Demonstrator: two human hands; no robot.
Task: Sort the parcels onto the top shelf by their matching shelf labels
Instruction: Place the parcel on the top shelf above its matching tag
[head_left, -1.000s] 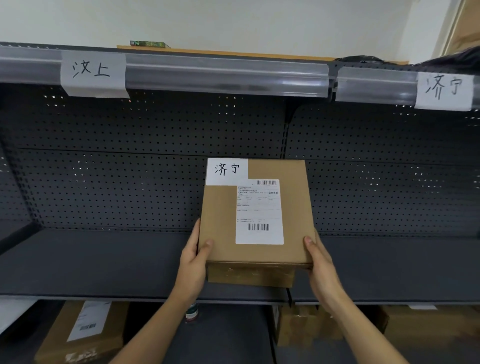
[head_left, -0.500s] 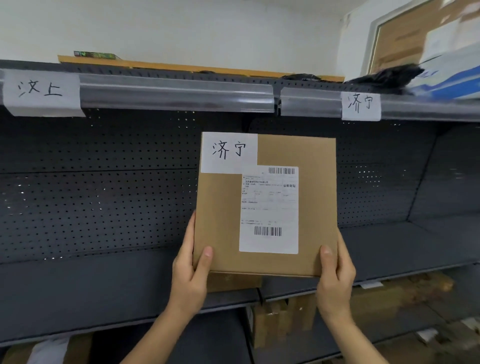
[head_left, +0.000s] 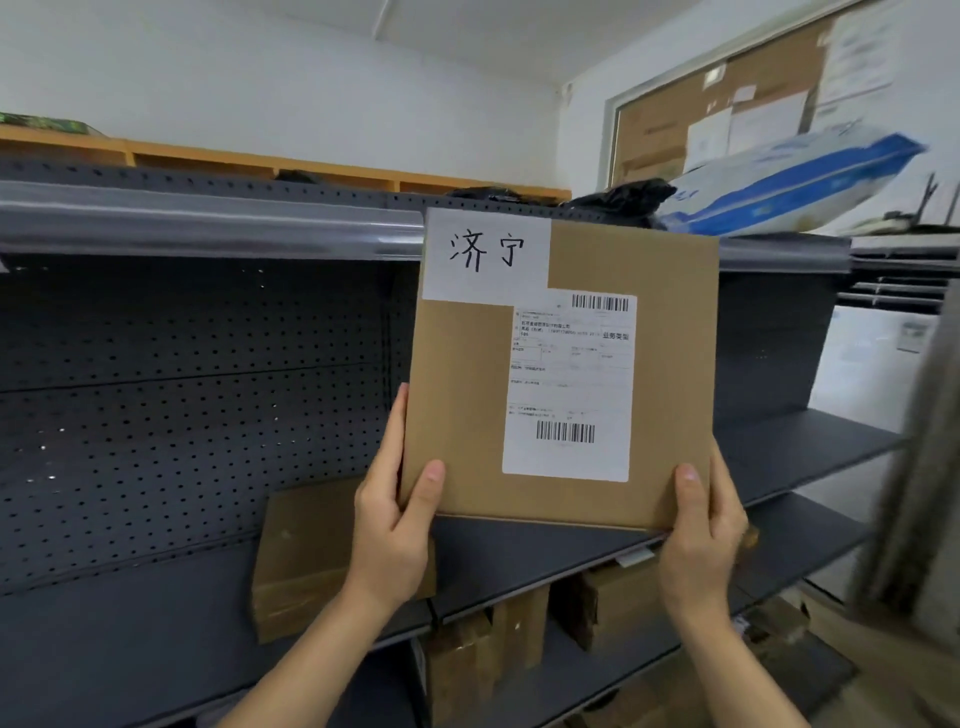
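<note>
Head view, flat cardboard parcel (head_left: 467, 395) with handwritten 济宁 label (head_left: 485, 254) held upright before the top shelf (head_left: 208, 218), left hand (head_left: 395, 525) gripping its lower left corner, right hand (head_left: 698, 535) its lower right, second cardboard box (head_left: 296, 551) on the middle shelf (head_left: 130, 623) below.

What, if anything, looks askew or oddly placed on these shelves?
On the top shelf, a blue-and-white package sits tilted, resting on black bags with its right end raised. The parcel in both hands looks intact.
</note>
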